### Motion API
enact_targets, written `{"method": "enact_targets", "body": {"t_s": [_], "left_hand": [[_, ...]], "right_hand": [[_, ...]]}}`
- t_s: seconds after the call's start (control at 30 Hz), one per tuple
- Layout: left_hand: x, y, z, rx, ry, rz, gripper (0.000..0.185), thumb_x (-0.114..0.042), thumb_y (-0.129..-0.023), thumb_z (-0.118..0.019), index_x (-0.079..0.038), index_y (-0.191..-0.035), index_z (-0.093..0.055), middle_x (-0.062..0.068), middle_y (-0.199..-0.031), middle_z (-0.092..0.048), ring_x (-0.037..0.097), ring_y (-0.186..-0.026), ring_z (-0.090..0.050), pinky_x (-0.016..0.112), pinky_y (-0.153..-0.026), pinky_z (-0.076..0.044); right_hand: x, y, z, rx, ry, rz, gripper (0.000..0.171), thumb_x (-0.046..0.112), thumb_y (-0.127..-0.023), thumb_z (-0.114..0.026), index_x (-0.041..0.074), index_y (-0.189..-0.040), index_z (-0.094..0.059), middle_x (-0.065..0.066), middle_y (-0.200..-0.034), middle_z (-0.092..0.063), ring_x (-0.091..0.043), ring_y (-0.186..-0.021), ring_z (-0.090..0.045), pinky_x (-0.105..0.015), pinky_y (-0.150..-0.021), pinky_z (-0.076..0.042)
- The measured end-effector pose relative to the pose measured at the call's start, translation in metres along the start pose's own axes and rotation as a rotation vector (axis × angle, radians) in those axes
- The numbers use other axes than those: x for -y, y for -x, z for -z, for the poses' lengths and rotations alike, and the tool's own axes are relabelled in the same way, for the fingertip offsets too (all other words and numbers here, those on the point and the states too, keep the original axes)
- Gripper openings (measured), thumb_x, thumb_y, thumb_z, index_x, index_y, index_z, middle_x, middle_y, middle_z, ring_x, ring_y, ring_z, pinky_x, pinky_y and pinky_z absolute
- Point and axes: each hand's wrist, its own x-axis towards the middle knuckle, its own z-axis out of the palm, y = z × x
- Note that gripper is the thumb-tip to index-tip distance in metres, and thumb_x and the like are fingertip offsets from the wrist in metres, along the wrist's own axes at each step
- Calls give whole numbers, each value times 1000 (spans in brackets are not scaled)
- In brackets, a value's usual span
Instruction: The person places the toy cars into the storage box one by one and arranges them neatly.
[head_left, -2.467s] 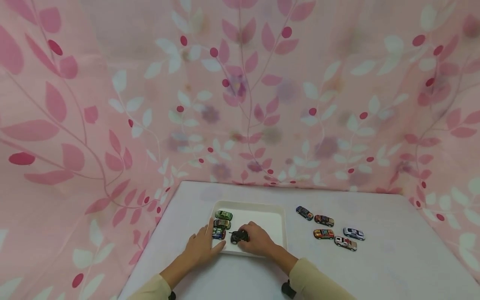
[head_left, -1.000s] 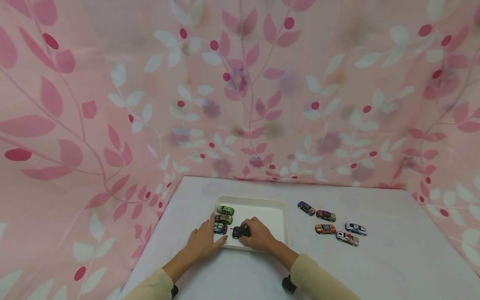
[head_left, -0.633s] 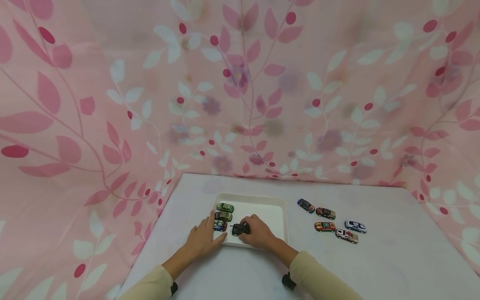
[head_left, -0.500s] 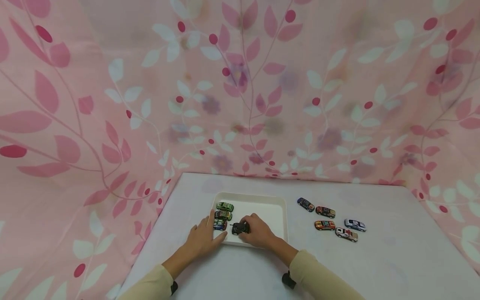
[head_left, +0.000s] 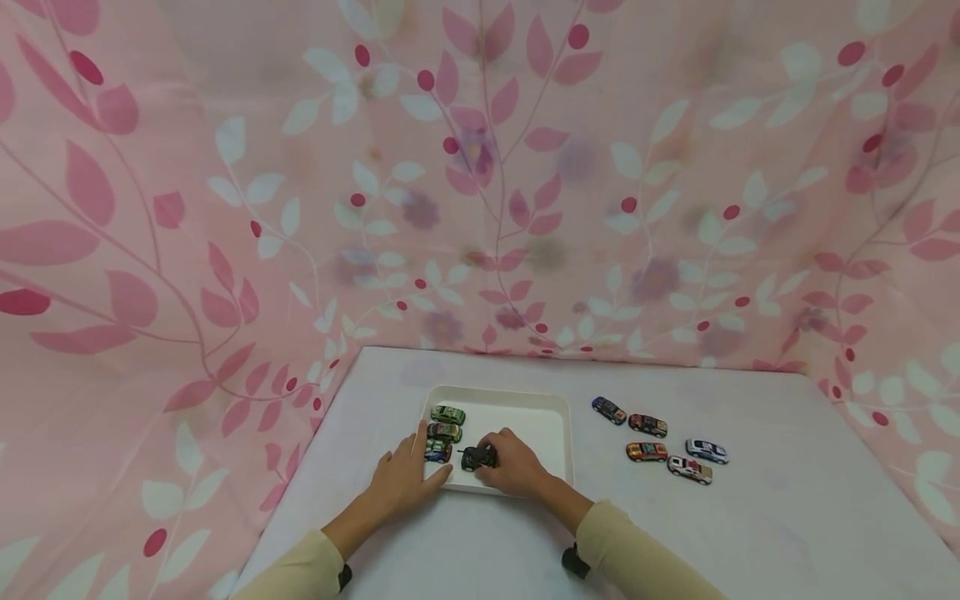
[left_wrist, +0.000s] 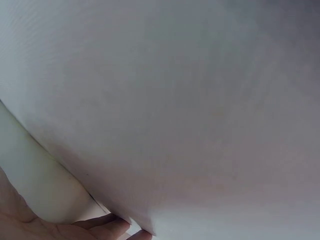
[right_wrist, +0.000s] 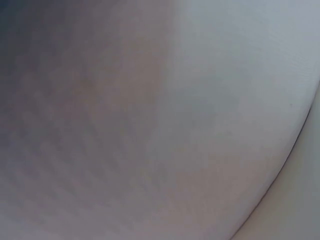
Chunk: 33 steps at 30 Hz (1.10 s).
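Observation:
A white tray point(head_left: 525, 398) lies on the table in the head view. My left hand point(head_left: 401, 482) rests against its left front corner, fingers fairly straight along the left wall and thumb spread toward the front rim. In the left wrist view, fingertips of the left hand point(left_wrist: 107, 229) touch the tray wall point(left_wrist: 45, 185). My right hand point(head_left: 517, 467) grips a small black toy car point(head_left: 476, 457) with a thin rod sticking out leftward, inside the tray's front part. Left of it stand a green toy car point(head_left: 447, 414), a dark green-yellow one point(head_left: 446, 432) and a blue-green one point(head_left: 438, 451), partly behind the left fingers.
Right of the tray lie several toy cars: a blue one point(head_left: 609, 410), a black-orange one point(head_left: 648, 425), a red-yellow one point(head_left: 647, 452), a white-blue one point(head_left: 707, 451) and a white-beige one point(head_left: 690, 470). A pink floral cloth point(head_left: 495, 208) hangs behind the white table point(head_left: 787, 500).
The head view has shifted slightly. Both hands, the black toy car and the tray keep nearly the same places relative to each other.

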Motion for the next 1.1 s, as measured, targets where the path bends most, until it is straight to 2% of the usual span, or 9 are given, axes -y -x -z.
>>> {"method": "enact_targets", "body": {"t_s": [0.6, 0.9, 1.1], "left_hand": [[0, 0, -1, -4, 8, 7, 95, -60, -91, -56, 1, -156, -21, 27, -146, -47, 40, -136, -45, 64, -107, -34], [2, -1, -4, 4, 6, 3, 96, -60, -91, -56, 1, -156, -21, 27, -147, -46, 40, -137, -45, 65, -107, -34], [2, 0, -3, 11, 11, 3, 96, -60, -91, -57, 1, -156, -21, 27, -146, -47, 40, -136, -45, 65, -106, -34]], "right_hand": [[-5, -2, -2, 7, -16, -2, 36, 27, -83, -76, 11, -114, -67, -4, -101, -56, -13, -89, -54, -32, -79, -49], [-5, -2, -4, 18, -2, -33, 39, 31, -83, -76, 12, -115, -66, -2, -101, -55, -11, -88, -54, -30, -80, -48], [-5, 0, 3, 12, -16, -2, 53, 36, -83, -78, 10, -126, -61, -8, -108, -55, -7, -79, -52, -27, -72, -47]]}}
